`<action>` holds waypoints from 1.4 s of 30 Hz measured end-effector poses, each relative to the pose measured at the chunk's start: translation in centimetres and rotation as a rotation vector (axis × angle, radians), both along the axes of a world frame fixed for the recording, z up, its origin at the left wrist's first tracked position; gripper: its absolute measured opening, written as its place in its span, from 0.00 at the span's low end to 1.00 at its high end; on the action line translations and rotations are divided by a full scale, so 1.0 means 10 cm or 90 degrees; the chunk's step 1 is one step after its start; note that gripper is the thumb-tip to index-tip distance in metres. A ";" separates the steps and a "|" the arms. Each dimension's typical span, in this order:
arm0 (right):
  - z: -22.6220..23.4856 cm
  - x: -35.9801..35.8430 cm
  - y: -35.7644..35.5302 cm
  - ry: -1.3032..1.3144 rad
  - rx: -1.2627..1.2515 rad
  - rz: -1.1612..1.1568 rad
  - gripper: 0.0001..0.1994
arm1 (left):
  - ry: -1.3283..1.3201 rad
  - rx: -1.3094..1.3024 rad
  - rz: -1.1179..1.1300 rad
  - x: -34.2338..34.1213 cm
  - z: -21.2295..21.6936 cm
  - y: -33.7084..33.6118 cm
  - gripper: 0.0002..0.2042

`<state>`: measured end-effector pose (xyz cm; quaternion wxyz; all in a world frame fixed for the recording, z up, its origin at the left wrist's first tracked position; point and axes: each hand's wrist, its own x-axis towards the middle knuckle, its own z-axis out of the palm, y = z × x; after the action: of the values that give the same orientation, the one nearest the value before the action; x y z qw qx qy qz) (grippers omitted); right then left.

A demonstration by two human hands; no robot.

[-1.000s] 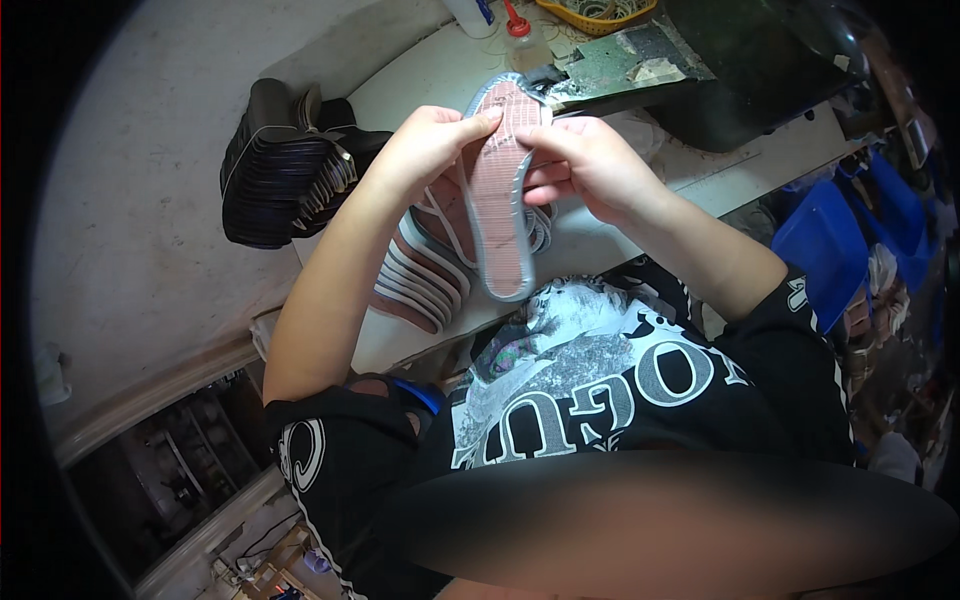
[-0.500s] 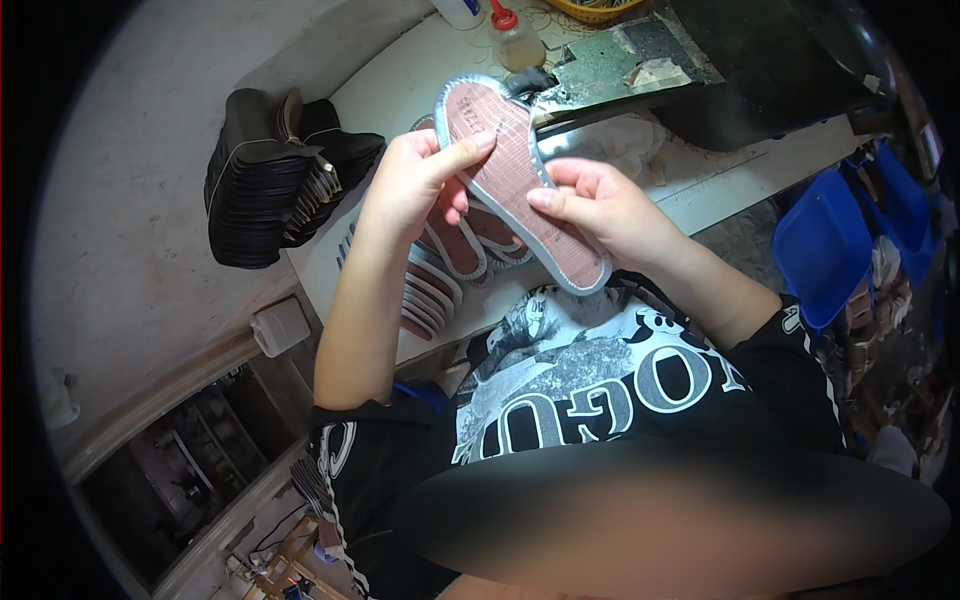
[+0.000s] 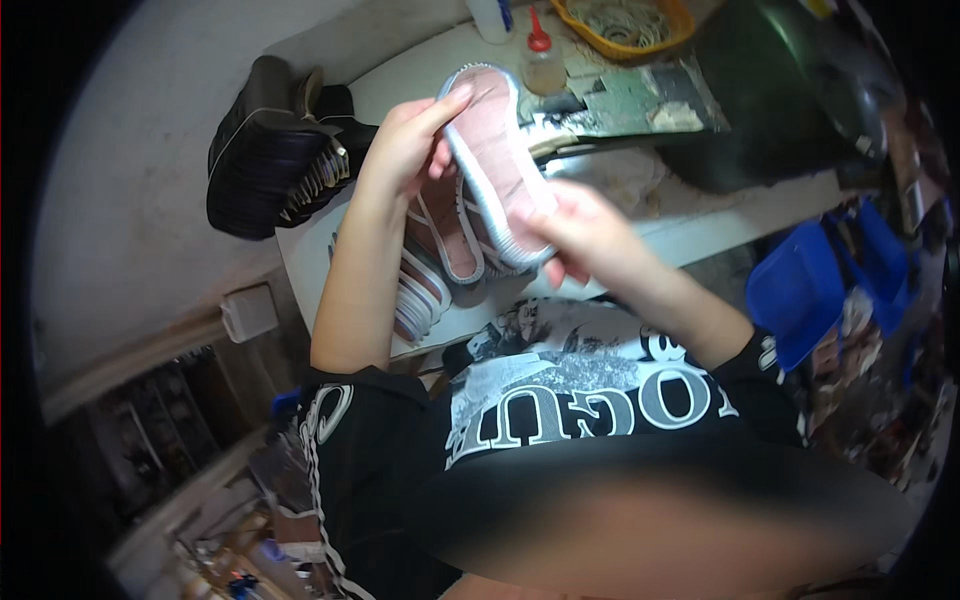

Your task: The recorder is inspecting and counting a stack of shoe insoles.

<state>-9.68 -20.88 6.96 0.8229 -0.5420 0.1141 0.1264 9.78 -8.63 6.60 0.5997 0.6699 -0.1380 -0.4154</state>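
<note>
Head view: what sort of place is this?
Probably a shoe-making workshop: a pinkish sole-shaped piece is held up, stacked dark sole-shaped pieces lie to its left, and a red-tipped squeeze bottle stands on the worktable.

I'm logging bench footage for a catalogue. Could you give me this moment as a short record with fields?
Held item: pink sole with a pale edge, tilted
Left-hand grip: on its upper end, thumb on the pink face
Right-hand grip: at its lower end, blurred
Behind it: other soles on a white table
Left side: banded dark stack
Far side: red-capped bottle, yellow basket
</note>
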 end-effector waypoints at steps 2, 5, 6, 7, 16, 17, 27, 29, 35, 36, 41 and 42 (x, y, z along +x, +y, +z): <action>0.01 -0.01 0.29 -0.063 -0.005 0.022 0.11 | -0.022 -0.055 0.057 -0.10 0.08 0.33 0.20; -0.01 0.07 0.45 -0.026 -0.039 0.125 0.14 | -0.084 0.002 0.278 -0.20 -0.14 1.04 0.23; -0.12 0.15 0.51 -0.012 -0.120 0.151 0.16 | -0.137 0.040 0.339 -0.18 -0.35 1.39 0.26; -0.25 0.24 0.50 -0.045 -0.311 0.210 0.18 | -0.333 0.192 0.389 -0.17 -0.61 1.65 0.30; 0.28 -0.11 -0.37 -0.041 -0.554 0.533 0.19 | -0.308 0.497 0.476 -0.53 -1.69 2.55 0.40; 0.44 -0.16 -0.46 -0.062 -0.567 0.539 0.18 | -0.207 0.351 0.497 -0.50 -1.56 2.49 0.40; 1.48 -1.06 -1.47 -0.880 -0.224 0.035 0.17 | -0.183 0.031 0.445 -0.52 -0.95 2.22 0.22; 1.33 -0.92 -1.30 -0.732 0.199 0.282 0.20 | -0.185 0.006 0.383 -0.62 -0.69 2.01 0.19; -0.04 -0.13 -0.04 -0.312 -0.295 0.098 0.24 | -0.151 -0.345 0.255 -0.95 0.10 1.09 0.23; -0.23 -0.06 0.08 -0.283 -0.203 0.093 0.26 | -0.129 -0.365 0.216 -0.95 0.05 0.92 0.23; -0.16 -0.01 0.24 -0.247 -0.030 -0.013 0.19 | -0.118 -0.370 0.178 -0.99 -0.04 0.49 0.20; -0.13 -0.04 0.23 -0.238 -0.038 -0.002 0.18 | -0.112 -0.367 0.173 -0.98 -0.04 0.46 0.20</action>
<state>-10.12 -18.59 5.64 0.8134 -0.5802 -0.0362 0.0187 -0.01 -4.03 6.22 0.8003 0.5182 -0.2108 -0.2158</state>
